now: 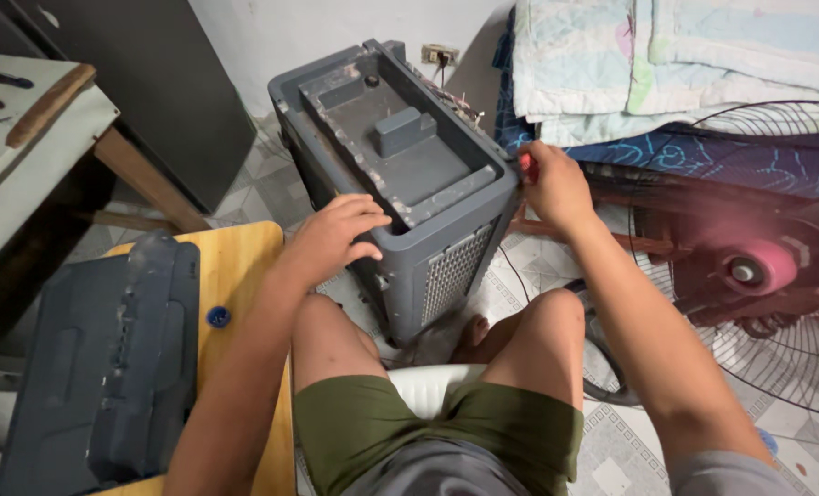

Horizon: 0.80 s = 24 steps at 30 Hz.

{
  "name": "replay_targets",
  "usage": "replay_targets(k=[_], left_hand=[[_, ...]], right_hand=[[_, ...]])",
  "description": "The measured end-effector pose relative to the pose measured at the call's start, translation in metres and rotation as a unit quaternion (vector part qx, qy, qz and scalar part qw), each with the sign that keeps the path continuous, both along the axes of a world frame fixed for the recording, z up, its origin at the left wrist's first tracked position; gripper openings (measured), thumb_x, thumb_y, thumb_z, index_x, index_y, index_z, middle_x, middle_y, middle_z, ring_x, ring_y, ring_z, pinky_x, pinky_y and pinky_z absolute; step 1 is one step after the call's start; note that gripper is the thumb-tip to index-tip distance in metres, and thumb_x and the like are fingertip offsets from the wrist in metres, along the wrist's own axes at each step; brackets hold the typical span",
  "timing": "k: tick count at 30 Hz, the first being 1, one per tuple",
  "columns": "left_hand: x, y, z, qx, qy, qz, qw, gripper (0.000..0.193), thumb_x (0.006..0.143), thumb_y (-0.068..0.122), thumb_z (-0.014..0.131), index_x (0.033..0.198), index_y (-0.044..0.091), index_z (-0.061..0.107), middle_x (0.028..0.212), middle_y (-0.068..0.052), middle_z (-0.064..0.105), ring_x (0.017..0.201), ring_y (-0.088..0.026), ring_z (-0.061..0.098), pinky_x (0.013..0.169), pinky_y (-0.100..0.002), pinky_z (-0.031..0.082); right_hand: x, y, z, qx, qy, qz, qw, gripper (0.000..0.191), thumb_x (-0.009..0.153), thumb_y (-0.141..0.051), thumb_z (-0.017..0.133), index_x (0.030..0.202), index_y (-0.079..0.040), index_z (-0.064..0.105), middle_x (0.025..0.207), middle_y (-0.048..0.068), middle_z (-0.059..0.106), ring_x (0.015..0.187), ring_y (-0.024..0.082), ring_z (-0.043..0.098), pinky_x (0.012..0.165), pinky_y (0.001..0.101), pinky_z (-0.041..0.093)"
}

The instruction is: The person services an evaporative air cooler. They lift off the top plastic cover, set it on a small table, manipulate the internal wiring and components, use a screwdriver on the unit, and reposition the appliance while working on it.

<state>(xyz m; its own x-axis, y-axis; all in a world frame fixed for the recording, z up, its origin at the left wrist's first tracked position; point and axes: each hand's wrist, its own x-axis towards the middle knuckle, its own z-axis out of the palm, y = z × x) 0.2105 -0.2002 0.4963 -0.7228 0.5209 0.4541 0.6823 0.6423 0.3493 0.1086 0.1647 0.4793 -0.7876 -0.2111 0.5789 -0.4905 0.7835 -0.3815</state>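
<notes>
Head view: left hand (336, 237) flat, released, on grey casing (400, 174); right hand (554, 186) clenched around red-handled tool (525, 165).

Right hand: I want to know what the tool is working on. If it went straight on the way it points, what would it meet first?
Probably the grey housing: the right hand holds a red-handled tool pointing left at its upper side edge, apparently already touching; depth is unclear.

Red-handled tool (526, 165) mostly hidden inside right hand (556, 188), beside the grey casing (400, 174); fan (758, 266) right of casing, cut off by edge.
</notes>
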Motion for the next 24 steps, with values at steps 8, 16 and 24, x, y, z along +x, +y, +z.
replay_targets(k=[8, 16, 24], left_hand=[[-0.006, 0.027, -0.014, 0.01, 0.069, -0.013, 0.998, 0.046, 0.077, 0.034, 0.081, 0.115, 0.01, 0.075, 0.12, -0.006, 0.072, 0.12, -0.027, 0.062, 0.099, -0.04, 0.051], [-0.012, 0.053, -0.018, 0.031, 0.038, -0.035, 0.998, 0.039, 0.083, 0.03, 0.079, 0.116, 0.009, 0.076, 0.118, -0.005, 0.074, 0.116, -0.026, 0.064, 0.096, -0.038, 0.052], [-0.016, 0.083, -0.019, 0.045, 0.02, -0.029, 0.998, 0.039, 0.079, 0.029, 0.082, 0.11, 0.005, 0.076, 0.112, -0.005, 0.075, 0.111, -0.027, 0.064, 0.094, -0.039, 0.052]], right_hand=[[0.034, -0.026, 0.029, 0.026, -0.106, 0.025, 0.994, 0.019, 0.098, -0.011, 0.063, 0.117, -0.011, 0.068, 0.09, 0.019, 0.07, 0.083, 0.04, 0.068, 0.073, 0.0487, 0.053], [0.042, -0.015, 0.023, 0.063, -0.161, 0.068, 0.983, 0.047, 0.069, -0.006, 0.079, 0.114, -0.012, 0.067, 0.089, 0.017, 0.074, 0.086, 0.037, 0.072, 0.076, 0.046, 0.056], [0.035, 0.002, 0.019, 0.103, -0.145, 0.024, 0.984, 0.045, 0.073, -0.008, 0.08, 0.115, -0.013, 0.067, 0.095, 0.017, 0.074, 0.092, 0.041, 0.07, 0.078, 0.0489, 0.054]])
